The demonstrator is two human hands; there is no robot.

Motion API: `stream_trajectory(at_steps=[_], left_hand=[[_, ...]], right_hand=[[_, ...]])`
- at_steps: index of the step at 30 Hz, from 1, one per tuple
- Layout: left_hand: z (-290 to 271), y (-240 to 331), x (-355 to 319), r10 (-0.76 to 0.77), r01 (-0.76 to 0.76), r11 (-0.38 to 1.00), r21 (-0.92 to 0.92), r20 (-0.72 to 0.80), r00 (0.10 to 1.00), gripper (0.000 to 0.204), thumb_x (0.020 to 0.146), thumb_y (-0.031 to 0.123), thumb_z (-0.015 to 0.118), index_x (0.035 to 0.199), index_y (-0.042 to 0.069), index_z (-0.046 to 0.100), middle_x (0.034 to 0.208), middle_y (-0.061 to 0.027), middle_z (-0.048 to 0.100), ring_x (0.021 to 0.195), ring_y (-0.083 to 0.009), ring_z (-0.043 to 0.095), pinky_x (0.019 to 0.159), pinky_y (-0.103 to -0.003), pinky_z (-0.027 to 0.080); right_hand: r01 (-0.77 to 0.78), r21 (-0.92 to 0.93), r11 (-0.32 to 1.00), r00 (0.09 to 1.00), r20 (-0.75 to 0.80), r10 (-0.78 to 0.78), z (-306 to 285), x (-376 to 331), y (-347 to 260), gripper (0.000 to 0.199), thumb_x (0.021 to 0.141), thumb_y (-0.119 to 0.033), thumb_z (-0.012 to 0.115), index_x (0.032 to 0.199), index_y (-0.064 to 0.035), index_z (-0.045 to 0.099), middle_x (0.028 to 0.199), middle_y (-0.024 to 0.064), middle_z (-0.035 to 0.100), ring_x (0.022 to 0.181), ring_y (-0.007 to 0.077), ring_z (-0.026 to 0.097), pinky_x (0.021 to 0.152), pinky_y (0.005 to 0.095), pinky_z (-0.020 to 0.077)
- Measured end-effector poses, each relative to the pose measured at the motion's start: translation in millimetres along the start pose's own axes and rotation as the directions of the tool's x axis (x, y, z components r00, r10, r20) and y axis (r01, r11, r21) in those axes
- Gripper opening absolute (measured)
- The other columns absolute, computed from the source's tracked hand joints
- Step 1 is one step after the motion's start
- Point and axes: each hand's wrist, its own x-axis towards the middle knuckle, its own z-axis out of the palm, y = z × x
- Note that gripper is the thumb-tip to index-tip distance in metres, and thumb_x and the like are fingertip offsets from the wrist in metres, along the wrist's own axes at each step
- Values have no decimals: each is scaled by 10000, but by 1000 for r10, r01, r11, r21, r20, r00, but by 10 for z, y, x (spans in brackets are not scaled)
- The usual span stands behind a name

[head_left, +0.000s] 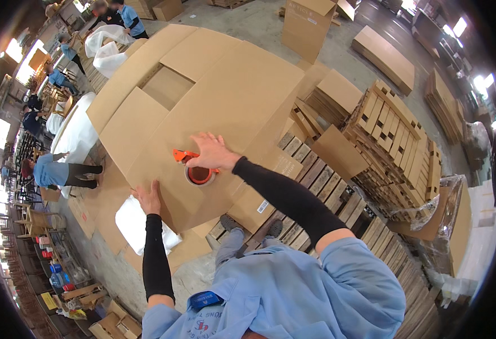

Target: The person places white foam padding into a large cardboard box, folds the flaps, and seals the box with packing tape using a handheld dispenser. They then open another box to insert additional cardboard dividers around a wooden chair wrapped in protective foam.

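Observation:
A large brown cardboard carton (219,96) with a rectangular gap between its top flaps spreads out in front of me. On its near part rests an orange tape dispenser (184,156) with a roll of brown tape (200,174). My right hand (213,151) is over the dispenser, fingers stretched out and spread; its palm side is hidden, as is part of the dispenser. At the carton's near left edge, my left hand (148,199) touches the cardboard with fingers apart. Neither hand visibly grips anything.
White wrapping (140,223) lies beside the carton at left. Wooden pallet slats (327,186) extend right of my feet. Stacked cardboard parts (389,135) stand farther right, near flat carton stacks (384,59). Several people in blue shirts work at left, one nearby (56,169).

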Motion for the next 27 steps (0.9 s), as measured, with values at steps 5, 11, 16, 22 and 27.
stream_trajectory(at_steps=[5,11,16,22,27], left_hand=[[58,-16,-26,-26,40,859,-511,35,999,734,953,384,710,1422,-94,408,1411,-249,525,1285,-353,515,1108,-411,396],[143,-143,-1,-166,176,618,-766,92,982,534,978,295,698,1328,-42,474,1289,-159,603,1179,-249,570,1031,-359,445],[16,20,-36,-163,243,555,-796,182,970,501,973,286,693,1295,-37,486,1265,-145,619,1132,-230,596,980,-354,476],[217,-562,868,-217,126,738,-663,-57,974,624,905,308,743,1305,-84,468,1250,-231,620,1159,-352,598,997,-389,473],[-74,-215,2173,-100,83,843,-531,-3,995,658,884,274,768,1315,-103,444,1233,-211,630,1155,-308,595,991,-404,485]], right_hand=[[-43,-180,983,965,-262,-5,-426,332,882,930,872,-688,594,1528,-59,395,1581,243,360,1486,416,291,1201,596,200],[-91,-540,837,981,-195,-20,-811,582,1331,825,947,-683,469,1563,-144,372,1639,222,242,1522,436,177,1216,619,107],[-94,-580,809,974,-223,-47,-677,1141,1309,775,969,-641,455,1556,-139,390,1640,196,257,1518,424,191,1202,645,98],[-63,-597,800,976,-203,-74,-514,1678,1115,748,981,-613,460,1548,-129,402,1637,190,274,1514,425,203,1198,645,119],[-66,-589,806,970,-226,-86,-536,1641,1207,748,984,-612,457,1547,-121,403,1640,193,266,1511,435,204,1204,642,124]])
